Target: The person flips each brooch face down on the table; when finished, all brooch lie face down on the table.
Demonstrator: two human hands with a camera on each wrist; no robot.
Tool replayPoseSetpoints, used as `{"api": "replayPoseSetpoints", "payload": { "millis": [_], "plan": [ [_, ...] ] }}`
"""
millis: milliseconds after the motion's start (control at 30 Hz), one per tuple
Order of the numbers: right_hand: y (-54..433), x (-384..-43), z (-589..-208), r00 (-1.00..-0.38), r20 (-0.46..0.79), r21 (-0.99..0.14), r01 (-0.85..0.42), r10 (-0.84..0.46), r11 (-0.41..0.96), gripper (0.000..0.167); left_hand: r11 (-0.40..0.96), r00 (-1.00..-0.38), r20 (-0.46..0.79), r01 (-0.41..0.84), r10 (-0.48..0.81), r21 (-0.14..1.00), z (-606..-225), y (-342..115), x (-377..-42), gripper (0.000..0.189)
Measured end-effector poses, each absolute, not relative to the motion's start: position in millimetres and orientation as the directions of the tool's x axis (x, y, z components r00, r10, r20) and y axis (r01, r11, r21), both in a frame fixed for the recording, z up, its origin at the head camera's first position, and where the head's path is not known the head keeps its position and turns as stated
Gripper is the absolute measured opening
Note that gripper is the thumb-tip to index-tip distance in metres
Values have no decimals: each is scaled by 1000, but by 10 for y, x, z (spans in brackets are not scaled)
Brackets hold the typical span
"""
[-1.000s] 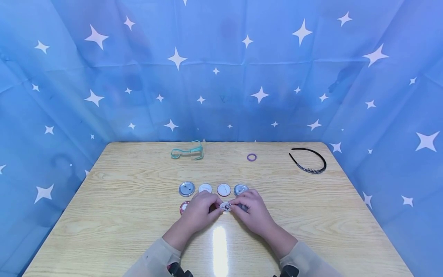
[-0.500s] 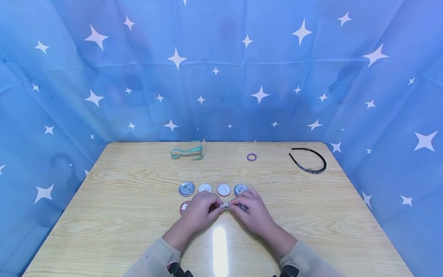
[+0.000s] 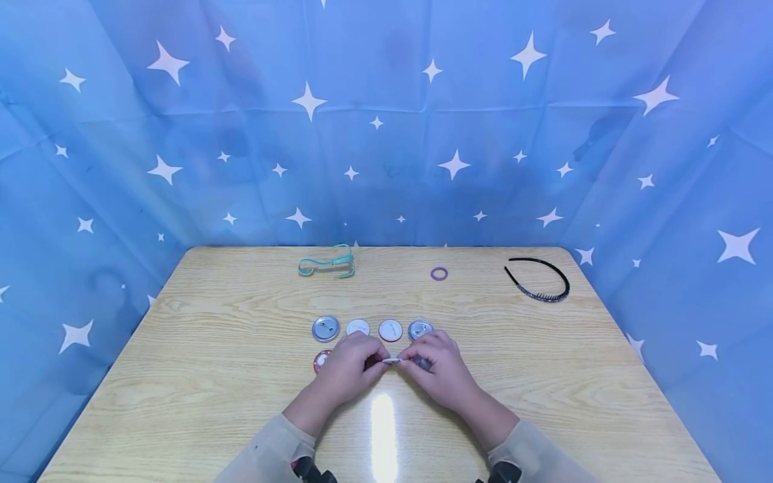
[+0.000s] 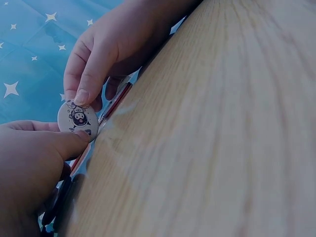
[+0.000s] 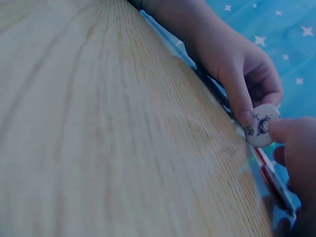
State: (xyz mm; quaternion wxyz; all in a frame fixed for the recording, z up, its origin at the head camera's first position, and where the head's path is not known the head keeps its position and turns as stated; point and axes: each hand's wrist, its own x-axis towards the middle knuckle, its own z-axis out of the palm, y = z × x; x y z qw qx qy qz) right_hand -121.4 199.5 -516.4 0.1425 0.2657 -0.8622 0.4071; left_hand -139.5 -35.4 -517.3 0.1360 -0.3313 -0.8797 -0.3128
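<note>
A white round pin badge [image 3: 392,361] with a dark cartoon figure on its face [image 4: 79,117] is held upright, nearly edge-on in the head view. My left hand [image 3: 353,365] pinches one side of it between thumb and fingers. Opposite, my right hand [image 3: 439,370] pinches the other edge, its thumb [image 4: 82,97] lying on the badge's face. A red-rimmed badge [image 3: 322,361] lies left of my left hand, partly covered by it. Another greyish badge [image 3: 424,363] shows only in part behind my right hand.
Behind the hands runs a row of badges: a silver one [image 3: 326,329], a white one [image 3: 358,327], a red-edged white one [image 3: 390,330] and another silver one [image 3: 420,329]. Farther back lie a teal wire-like item [image 3: 329,263], a purple ring [image 3: 439,274] and a black headband [image 3: 543,292].
The pinched badge has tipped from showing its printed face to the head camera to standing almost edge-on. Both hands stay in nearly the same place.
</note>
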Motion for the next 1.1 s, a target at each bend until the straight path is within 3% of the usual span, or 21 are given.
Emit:
{"api": "replayPoseSetpoints", "payload": {
  "millis": [633,767,1100],
  "plan": [
    [1990,-1220,-5168,-770,490,-583,-638,-409,503,16,560,-714,440,701,545,442,-5218,-379,-1426,7],
    [1997,-1228,-5179,-767,491,-558,-641,-413,526,17,532,-689,473,724,548,439,-5232,-377,-1426,15],
    [2006,-1245,-5203,-757,503,-534,-652,-418,538,19,545,-726,430,688,537,479,-5193,-375,-1399,19]
  ]
}}
